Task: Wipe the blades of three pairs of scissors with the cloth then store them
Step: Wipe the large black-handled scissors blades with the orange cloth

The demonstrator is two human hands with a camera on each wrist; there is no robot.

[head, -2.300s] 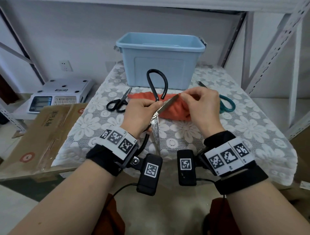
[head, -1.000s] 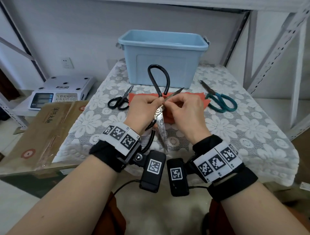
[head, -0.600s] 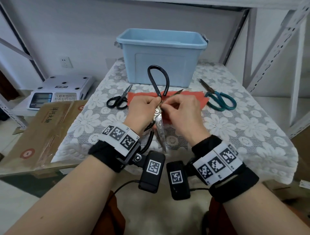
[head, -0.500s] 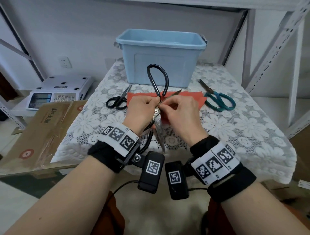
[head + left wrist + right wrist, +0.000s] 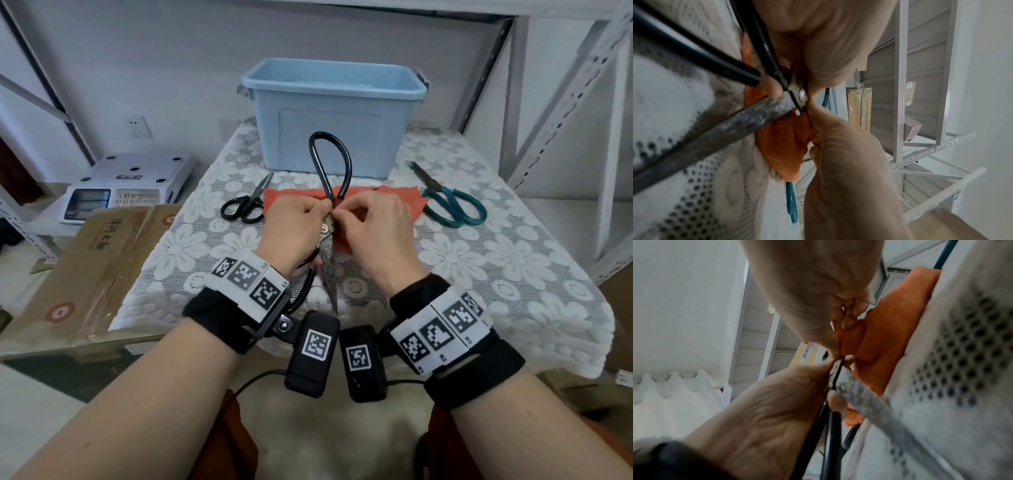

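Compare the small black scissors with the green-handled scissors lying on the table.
The small black scissors lie left of the orange cloth; the green-handled scissors lie right of it. The black pair has black handles and looks shorter; the green pair has teal handles and longer, darker blades. Both rest flat on the lace tablecloth, untouched, blades nearly closed and pointing toward the blue bin.

The left hand (image 5: pixel 294 229) grips the large black scissors (image 5: pixel 328 219) at the pivot; the right hand (image 5: pixel 376 226) pinches the orange cloth (image 5: pixel 400 202) just beside that grip, blade pointing back toward the wrists.
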